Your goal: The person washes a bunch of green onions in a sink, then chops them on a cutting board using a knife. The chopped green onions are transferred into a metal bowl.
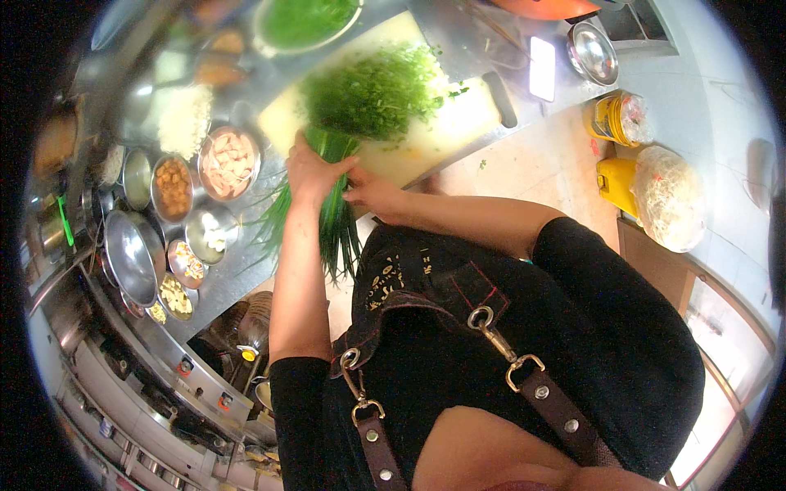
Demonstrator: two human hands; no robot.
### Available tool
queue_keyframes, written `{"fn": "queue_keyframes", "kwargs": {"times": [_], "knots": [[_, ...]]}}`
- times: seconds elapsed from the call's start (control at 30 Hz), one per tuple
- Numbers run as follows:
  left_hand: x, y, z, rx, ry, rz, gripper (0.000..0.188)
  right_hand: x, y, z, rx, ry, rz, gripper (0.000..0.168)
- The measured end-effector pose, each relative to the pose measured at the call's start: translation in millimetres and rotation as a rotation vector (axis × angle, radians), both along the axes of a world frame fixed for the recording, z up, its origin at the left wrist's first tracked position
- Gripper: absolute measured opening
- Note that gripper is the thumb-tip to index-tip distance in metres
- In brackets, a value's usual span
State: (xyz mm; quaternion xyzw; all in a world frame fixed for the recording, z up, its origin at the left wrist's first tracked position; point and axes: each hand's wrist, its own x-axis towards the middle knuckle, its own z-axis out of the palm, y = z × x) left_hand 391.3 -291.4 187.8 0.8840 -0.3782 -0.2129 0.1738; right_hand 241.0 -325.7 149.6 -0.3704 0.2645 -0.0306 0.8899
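A bunch of long green leaves, likely scallions or garlic chives, lies over the near edge of a pale cutting board. My left hand is wrapped around the bunch from the left, thumb pointing right. From the other side my right hand grips it, with its fingertips partly hidden against the leaves. The leaf ends hang down toward my apron. Beyond my hands, a heap of chopped greens covers much of the board. A dark curved piece, perhaps a handle, sits at the board's right end.
On the steel counter to the left stand bowls of pale meat pieces, brown cubes and white chopped food, beside an empty metal bowl. A bowl of greens is at the back. Yellow containers stand right.
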Motion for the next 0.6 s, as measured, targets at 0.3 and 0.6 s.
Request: {"fn": "queue_keyframes", "kwargs": {"times": [0.3, 0.6], "knots": [[-34, -11, -10, 0.091, -0.324, 0.092, 0.104, -22, -39, -9, -0.077, 0.104, 0.133, 0.047], [-42, -10, -7, 0.12, -0.337, 0.137, 0.102, -106, -215, 43, -1.394, 0.52, -0.217, 0.049]]}}
